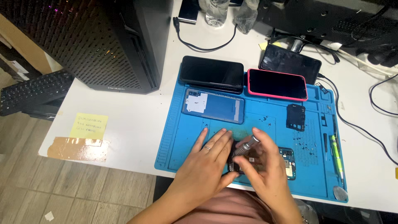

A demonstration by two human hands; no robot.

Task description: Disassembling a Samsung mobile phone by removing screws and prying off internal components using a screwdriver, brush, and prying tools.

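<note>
**Screwdriver work on an opened phone**

On the blue mat [174,137], the left hand [209,155] lies flat, steadying the opened phone [265,164]. The right hand [265,166] grips a screwdriver [245,146], apparently mid-screw; next calls for vertical, seated tip pressure.
</note>
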